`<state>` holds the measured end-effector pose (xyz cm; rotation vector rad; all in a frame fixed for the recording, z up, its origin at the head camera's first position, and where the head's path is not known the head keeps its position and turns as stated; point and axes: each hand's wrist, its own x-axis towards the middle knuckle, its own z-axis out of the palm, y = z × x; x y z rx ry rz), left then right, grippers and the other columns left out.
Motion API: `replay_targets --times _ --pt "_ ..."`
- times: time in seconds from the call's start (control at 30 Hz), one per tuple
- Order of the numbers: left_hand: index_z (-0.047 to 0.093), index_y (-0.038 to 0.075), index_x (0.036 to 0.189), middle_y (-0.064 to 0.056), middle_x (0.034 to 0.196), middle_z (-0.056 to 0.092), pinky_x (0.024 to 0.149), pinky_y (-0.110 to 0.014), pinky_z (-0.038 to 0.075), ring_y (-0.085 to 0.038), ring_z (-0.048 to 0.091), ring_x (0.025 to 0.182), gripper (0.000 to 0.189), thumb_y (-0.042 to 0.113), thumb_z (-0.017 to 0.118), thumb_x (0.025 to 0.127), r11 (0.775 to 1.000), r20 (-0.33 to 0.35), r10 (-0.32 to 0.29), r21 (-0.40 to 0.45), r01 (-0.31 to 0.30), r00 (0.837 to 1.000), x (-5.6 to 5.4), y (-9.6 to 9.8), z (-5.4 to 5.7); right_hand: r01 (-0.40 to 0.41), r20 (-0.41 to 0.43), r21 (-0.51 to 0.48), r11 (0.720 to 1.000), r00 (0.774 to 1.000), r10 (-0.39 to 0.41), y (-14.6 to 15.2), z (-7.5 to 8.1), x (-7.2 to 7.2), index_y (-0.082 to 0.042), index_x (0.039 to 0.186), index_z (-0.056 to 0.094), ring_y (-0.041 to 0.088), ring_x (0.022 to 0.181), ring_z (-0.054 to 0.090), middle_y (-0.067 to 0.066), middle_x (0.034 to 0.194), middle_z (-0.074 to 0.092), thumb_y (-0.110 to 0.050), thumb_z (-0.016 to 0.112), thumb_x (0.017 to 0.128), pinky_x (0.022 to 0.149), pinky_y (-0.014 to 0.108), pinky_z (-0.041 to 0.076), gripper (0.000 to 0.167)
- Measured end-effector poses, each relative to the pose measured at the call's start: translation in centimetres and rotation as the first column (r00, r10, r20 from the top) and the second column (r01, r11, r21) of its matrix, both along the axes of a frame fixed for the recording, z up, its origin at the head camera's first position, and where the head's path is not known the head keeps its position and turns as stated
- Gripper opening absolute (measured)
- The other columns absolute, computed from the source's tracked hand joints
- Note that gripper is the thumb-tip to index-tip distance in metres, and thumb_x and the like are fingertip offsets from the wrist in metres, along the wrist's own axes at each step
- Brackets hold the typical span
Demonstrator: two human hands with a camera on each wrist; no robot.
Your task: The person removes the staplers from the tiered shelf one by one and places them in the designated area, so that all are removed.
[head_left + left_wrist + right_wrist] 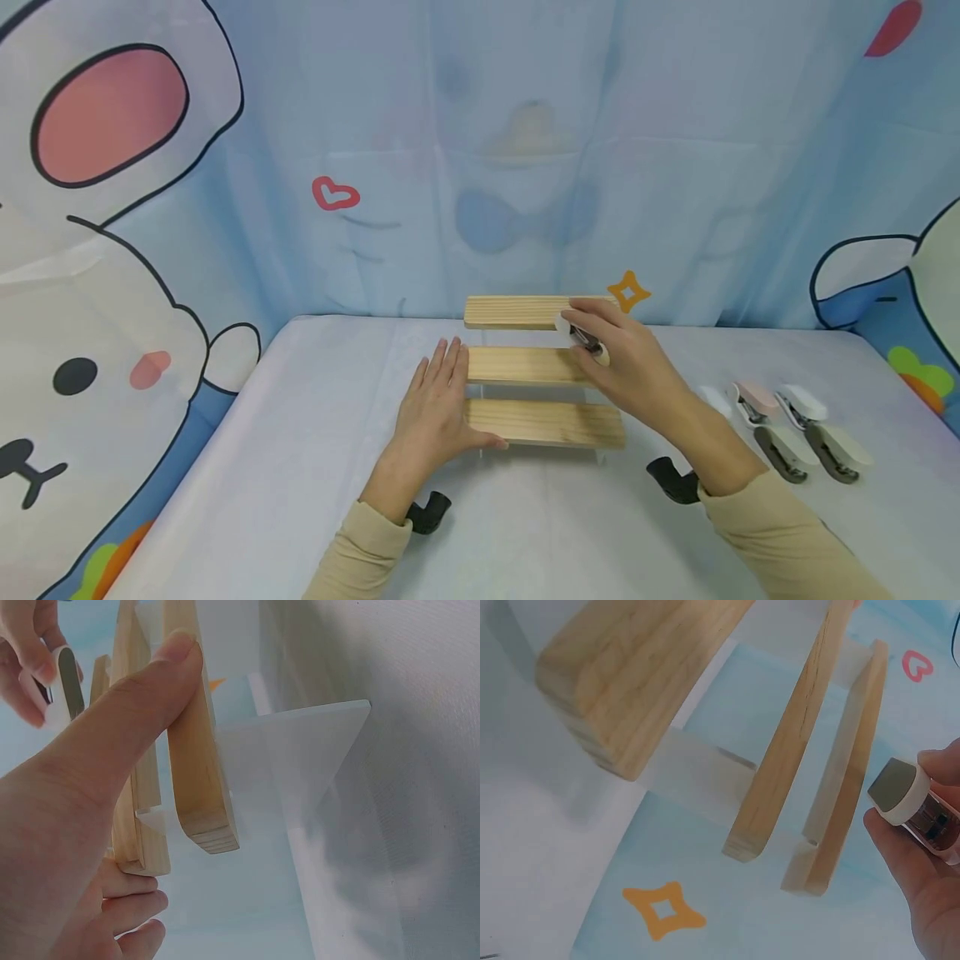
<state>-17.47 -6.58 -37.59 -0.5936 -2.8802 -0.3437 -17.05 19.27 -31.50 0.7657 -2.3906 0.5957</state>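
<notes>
A three-step stand has pale wooden planks on clear supports: a top plank (510, 312), a middle plank (525, 367) and a bottom plank (547, 423). My left hand (435, 417) rests against its left end, fingers straight along the plank ends and thumb across the bottom plank, as the left wrist view also shows. Over the right part of the upper planks, my right hand (641, 367) grips a small white stapler (900, 787) with a grey-green face. In the right wrist view that stapler is beside the top plank, between thumb and fingers.
Several small staplers lie on the right of the white-covered table (315, 467), among them a pink stapler (756, 398), a white stapler (804, 402) and a cream stapler (843, 446). A blue cartoon curtain (360, 267) hangs behind. Black mounts (429, 513) sit at both wrists.
</notes>
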Motion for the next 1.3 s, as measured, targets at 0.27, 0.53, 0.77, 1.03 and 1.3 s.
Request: replay_targets --times 0.27,0.53,0.77,1.03,1.3 --pt "0.017 0.003 0.158 -0.014 0.166 0.018 0.126 -0.046 0.017 -0.026 0.012 0.155 0.14 0.072 0.082 0.056 1.0 0.003 0.004 -0.007 -0.003 1.0 0.0 0.0 0.0 0.027 0.002 -0.005 1.0 1.0 -0.027 0.9 -0.4 0.8 0.003 0.129 0.063 0.033 0.098 0.068 0.02 0.135 0.057 0.008 0.071 0.083 0.072 0.043 0.057 0.047" --pt "0.017 0.003 0.158 -0.013 0.166 0.017 0.126 -0.046 0.018 -0.027 0.013 0.155 0.14 0.072 0.083 0.056 1.0 -0.001 -0.001 0.007 0.001 1.0 0.0 0.1 0.0 0.047 -0.017 -0.012 0.999 0.999 -0.047 1.8 -0.6 1.6 0.002 0.129 0.063 0.033 0.099 0.068 0.02 0.134 0.058 0.008 0.074 0.081 0.071 0.043 0.057 0.05" --pt "0.016 0.004 0.159 -0.012 0.167 0.014 0.127 -0.045 0.016 -0.026 0.011 0.156 0.139 0.072 0.082 0.057 1.0 0.021 0.005 0.01 -0.005 1.0 0.0 0.1 0.1 0.062 -0.017 -0.008 0.998 0.998 -0.062 2.6 -1.0 2.2 0.001 0.129 0.064 0.036 0.106 0.066 0.019 0.133 0.059 0.007 0.075 0.08 0.076 0.046 0.057 0.05" --pt "0.017 0.003 0.158 -0.013 0.166 0.016 0.126 -0.046 0.017 -0.027 0.012 0.155 0.139 0.072 0.083 0.057 1.0 0.012 -0.001 0.011 0.001 1.0 0.1 0.0 0.1 0.065 -0.063 0.003 0.998 0.996 -0.064 3.5 -1.4 2.7 0.002 0.126 0.065 0.034 0.104 0.066 0.018 0.131 0.06 0.009 0.078 0.075 0.073 0.046 0.057 0.054" --pt "0.017 0.003 0.158 -0.013 0.166 0.015 0.127 -0.046 0.017 -0.027 0.012 0.155 0.139 0.071 0.083 0.057 1.0 0.01 -0.003 0.022 0.003 1.0 0.1 0.0 0.1 0.101 -0.068 0.031 0.994 0.993 -0.099 4.5 -1.9 3.5 0.005 0.125 0.065 0.035 0.101 0.067 0.021 0.129 0.06 0.009 0.077 0.074 0.07 0.045 0.058 0.052"
